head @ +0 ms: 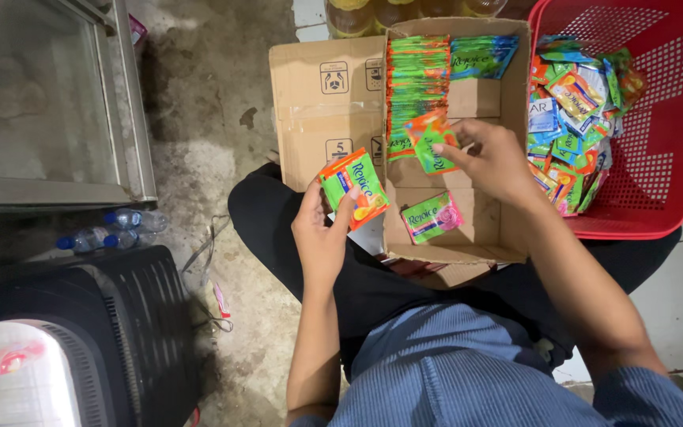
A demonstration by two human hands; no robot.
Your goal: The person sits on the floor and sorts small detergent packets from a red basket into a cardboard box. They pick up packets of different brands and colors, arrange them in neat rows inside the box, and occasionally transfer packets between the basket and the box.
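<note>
My left hand (322,229) is raised before me, palm turned to my face, thumb and fingers closed in a pinch. My left forearm goes straight down to my body. My right hand (490,158) reaches forward, back of the hand up, fingertips pinched together, and its forearm stretches diagonally from my right side.

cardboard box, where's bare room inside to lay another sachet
Bare bottom of the cardboard box shows around the loose sachet, and between the upright sachet row and the right wall. The red basket is crowded along its left side.
</note>
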